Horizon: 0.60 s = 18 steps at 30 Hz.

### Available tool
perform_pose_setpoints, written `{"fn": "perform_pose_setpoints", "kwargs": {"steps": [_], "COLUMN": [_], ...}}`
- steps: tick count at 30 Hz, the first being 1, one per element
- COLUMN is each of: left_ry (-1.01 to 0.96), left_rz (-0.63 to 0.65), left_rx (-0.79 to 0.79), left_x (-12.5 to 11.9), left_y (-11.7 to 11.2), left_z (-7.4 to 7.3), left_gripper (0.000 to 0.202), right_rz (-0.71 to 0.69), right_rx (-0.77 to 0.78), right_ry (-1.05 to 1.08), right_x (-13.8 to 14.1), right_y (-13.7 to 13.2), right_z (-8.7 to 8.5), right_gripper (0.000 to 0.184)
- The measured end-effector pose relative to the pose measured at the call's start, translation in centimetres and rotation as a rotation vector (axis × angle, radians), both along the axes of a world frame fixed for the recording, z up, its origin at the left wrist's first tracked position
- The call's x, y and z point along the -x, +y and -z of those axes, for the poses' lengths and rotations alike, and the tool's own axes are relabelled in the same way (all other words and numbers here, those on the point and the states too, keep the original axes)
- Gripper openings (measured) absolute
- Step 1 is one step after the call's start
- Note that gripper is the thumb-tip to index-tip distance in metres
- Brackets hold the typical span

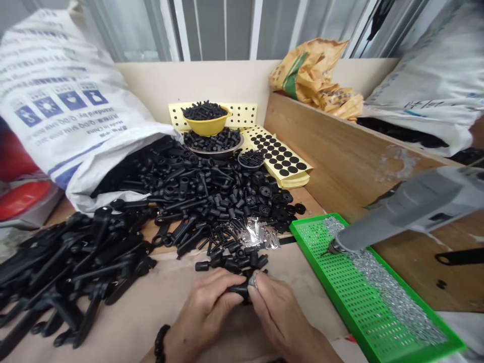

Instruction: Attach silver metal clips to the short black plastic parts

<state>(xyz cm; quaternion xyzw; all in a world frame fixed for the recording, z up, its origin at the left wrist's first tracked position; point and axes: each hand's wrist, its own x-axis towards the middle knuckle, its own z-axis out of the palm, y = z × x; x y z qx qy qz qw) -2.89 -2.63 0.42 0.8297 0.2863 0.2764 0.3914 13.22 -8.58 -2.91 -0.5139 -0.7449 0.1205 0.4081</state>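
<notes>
Left hand [206, 307] and right hand [278, 307], bottom centre, are clamped on a black part [238, 289]; centre crowded by heaped parts [185, 186], lower-right green tray [335, 292] overhung by grey tool [408, 204]

Bare hands [206, 308], 1 black beaded bracelet [159, 345] around left wrist [176, 344]

A crumpled orange bag [308, 70] shows above a wooden board [293, 128], red lid [24, 199] far left.
</notes>
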Motion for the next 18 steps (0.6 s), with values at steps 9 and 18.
{"fn": "perform_pose_setpoints", "kwargs": {"steps": [9,18], "left_ry": [-0.156,-0.227], "left_rz": [-0.071,-0.126], "left_rx": [0.666,0.701], "left_x": [-0.2,-0.3], "left_y": [-0.7,-1.3], "left_z": [0.5,0.9], "left_gripper": [0.029,0.03], "right_rz": [0.029,0.027], "right_rx": [-0.178,-0.046], "right_ry": [-0.259,0.005], "right_x": [-0.3,0.2], "right_y": [0.0,-0.5], "right_z": [0.3,-0.2], "right_gripper": [0.019,0.023]}}
